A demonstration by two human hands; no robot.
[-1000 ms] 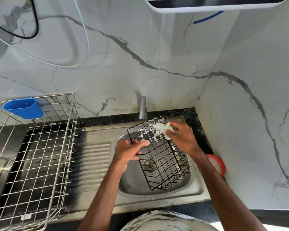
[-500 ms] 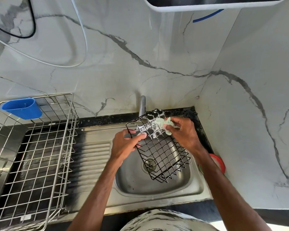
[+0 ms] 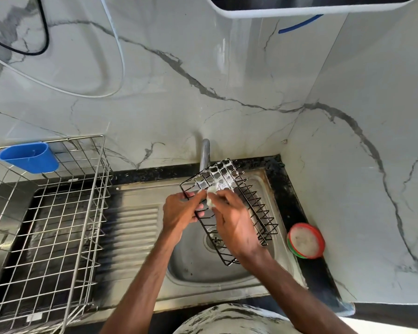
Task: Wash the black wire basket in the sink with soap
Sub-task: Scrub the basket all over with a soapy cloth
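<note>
head view looks down on a steel sink (image 3: 198, 271) set into a black counter (image 3: 291, 189) in the corner where two marble walls meet. the black wire basket (image 3: 252, 206) is held over the sink bowl at a tilt, its far end raised just in front of the tap (image 3: 205, 153) and its near end lower, above the drain (image 3: 211, 241). white foam clings to the wires at the raised far end. the left hand (image 3: 179, 210) grips the basket at its left rim, fingers curled round the wires. the right hand (image 3: 234, 220) reaches over the middle of the basket and pinches a small pale scrub pad (image 3: 211, 197) between thumb and fingertips. the pad touches the wires just below the foamy patch and sits just beside the left hand's fingers. both forearms come in from the bottom edge of the view. on the counter's right edge, just beside the sink bowl, sits a round red and green tub (image 3: 305, 241) with whitish soap inside. the ribbed drainboard (image 3: 130, 237) forms the sink's left side. a large silver wire rack (image 3: 58, 225) stands over the sink's left end, with a blue plastic cup (image 3: 29, 157) hung at its far left corner. on the back wall a white cord (image 3: 122, 63) and a black cord (image 3: 46, 32) loop down at the top left. the underside of a white appliance (image 3: 299, 10) shows at the top edge, with a short blue tube (image 3: 299, 24) below it.
</note>
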